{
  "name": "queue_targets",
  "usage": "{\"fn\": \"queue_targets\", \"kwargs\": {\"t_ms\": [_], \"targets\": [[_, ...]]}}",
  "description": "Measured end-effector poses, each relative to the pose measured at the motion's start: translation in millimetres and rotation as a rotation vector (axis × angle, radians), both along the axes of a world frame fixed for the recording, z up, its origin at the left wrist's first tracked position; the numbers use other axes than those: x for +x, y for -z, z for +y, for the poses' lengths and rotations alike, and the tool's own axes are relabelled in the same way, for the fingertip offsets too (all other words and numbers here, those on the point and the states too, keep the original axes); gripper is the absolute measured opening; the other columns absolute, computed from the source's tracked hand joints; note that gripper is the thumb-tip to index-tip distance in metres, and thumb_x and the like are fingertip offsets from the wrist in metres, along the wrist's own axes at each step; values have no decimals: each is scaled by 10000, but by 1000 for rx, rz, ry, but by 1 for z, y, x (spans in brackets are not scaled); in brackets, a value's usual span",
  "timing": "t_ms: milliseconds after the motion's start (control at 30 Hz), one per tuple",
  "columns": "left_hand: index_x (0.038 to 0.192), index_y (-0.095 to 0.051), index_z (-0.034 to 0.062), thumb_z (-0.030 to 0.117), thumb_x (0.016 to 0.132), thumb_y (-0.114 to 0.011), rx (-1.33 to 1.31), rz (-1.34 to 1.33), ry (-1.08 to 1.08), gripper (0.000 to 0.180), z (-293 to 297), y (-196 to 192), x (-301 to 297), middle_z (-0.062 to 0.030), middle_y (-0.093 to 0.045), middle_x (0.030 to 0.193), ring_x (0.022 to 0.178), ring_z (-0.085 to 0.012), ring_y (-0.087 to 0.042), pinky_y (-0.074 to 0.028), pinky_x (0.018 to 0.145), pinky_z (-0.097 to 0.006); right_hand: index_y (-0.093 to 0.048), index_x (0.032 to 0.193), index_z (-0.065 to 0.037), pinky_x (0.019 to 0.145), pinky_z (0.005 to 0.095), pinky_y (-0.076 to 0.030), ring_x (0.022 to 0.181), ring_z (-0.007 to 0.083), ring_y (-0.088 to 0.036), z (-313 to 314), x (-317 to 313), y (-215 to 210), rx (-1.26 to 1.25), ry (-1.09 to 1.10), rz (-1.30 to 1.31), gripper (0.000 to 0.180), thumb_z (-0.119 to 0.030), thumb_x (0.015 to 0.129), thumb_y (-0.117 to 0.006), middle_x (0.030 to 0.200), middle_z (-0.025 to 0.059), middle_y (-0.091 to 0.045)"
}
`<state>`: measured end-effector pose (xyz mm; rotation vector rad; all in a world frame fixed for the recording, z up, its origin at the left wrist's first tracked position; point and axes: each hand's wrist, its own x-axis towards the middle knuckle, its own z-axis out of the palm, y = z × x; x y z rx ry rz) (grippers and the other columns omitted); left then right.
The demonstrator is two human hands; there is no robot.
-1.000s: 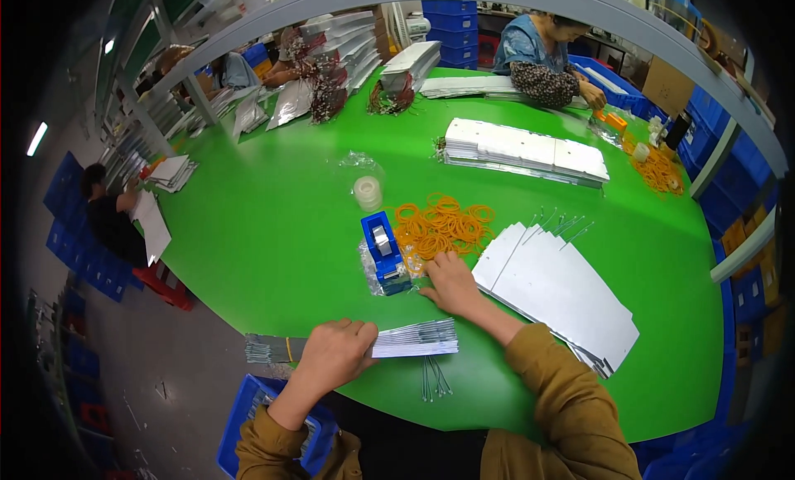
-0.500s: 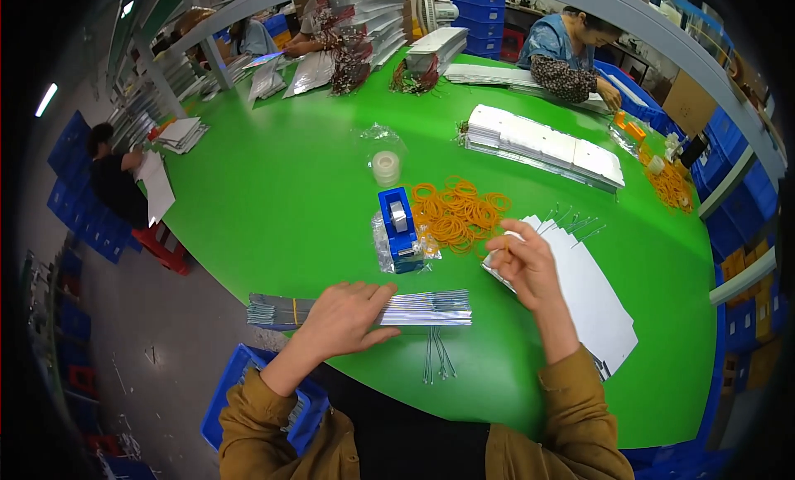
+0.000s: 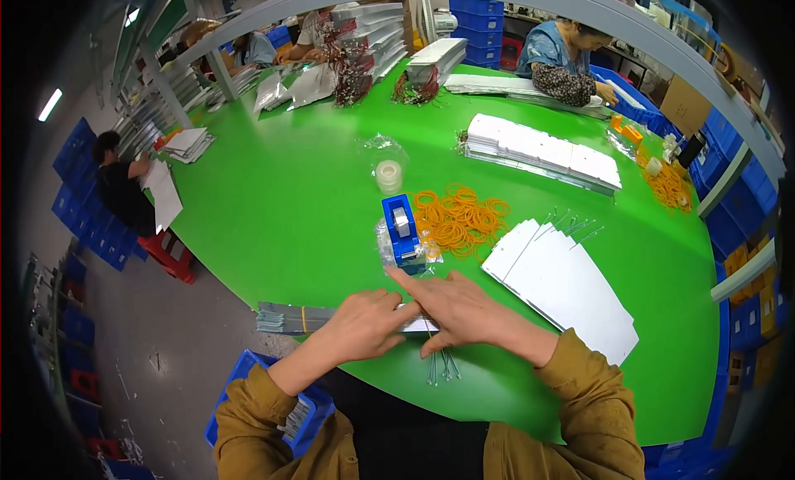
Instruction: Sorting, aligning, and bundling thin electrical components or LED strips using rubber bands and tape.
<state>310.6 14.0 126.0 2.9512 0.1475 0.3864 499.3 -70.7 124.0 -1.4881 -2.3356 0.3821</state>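
Note:
A long bundle of thin silvery strips (image 3: pixel 281 318) lies along the near edge of the green table, with a yellow rubber band (image 3: pixel 304 318) around its left part. Thin green wires (image 3: pixel 443 368) stick out toward me below its right end. My left hand (image 3: pixel 360 327) is closed over the middle of the bundle. Across the right end reaches my right hand (image 3: pixel 464 313), index finger extended and thumb on the near side. What looks like a thin rubber band (image 3: pixel 428 324) is stretched from its fingers over the strips. Both hands hide much of that end.
Beyond the bundle stand a blue tape dispenser (image 3: pixel 402 231), a tape roll (image 3: pixel 388 177) and an orange rubber-band pile (image 3: pixel 460 219). White sheets with wires (image 3: pixel 563 285) lie at right. A blue bin (image 3: pixel 219 397) sits below the edge. Co-workers sit around the table.
My right hand has come left and down from beside the rubber-band pile to the bundle's right end. My left hand has curled its fingers and shifted slightly right.

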Motion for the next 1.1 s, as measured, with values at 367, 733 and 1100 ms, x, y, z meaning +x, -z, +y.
{"fn": "queue_targets", "kwargs": {"t_ms": [367, 733, 1100], "targets": [[1120, -449, 16, 124, 705, -662, -617, -92, -395, 479, -14, -13, -61, -74, -601, 791, 644, -223, -583, -437, 554, -322, -227, 1374, -31, 728, 324, -419, 817, 224, -563, -35, 18, 2, -63, 190, 195, 1004, -293, 597, -806, 979, 131, -613], [1146, -469, -35, 32, 712, -631, -1882, -1035, -526, 469, -56, 97, -195, -161, -612, 983, 844, -225, -614, -486, 722, -275, -409, 1283, 1, 688, 245, -440, 789, 172, -566, -7, -149, 51, -162, 67, 713, 587, -43, 748, -646, 919, 125, -624], [921, -478, 12, -26, 692, -635, -1267, -1467, -1659, 280, -95, 192, -403, -144, -577, 803, 717, -227, -612, -521, 570, -273, -436, 1245, -5, 890, 397, -378, 1040, 287, -479, 61, -247, 94, -90, 3, 326, 539, -187, 774, -624, 1176, 151, -506]]}}
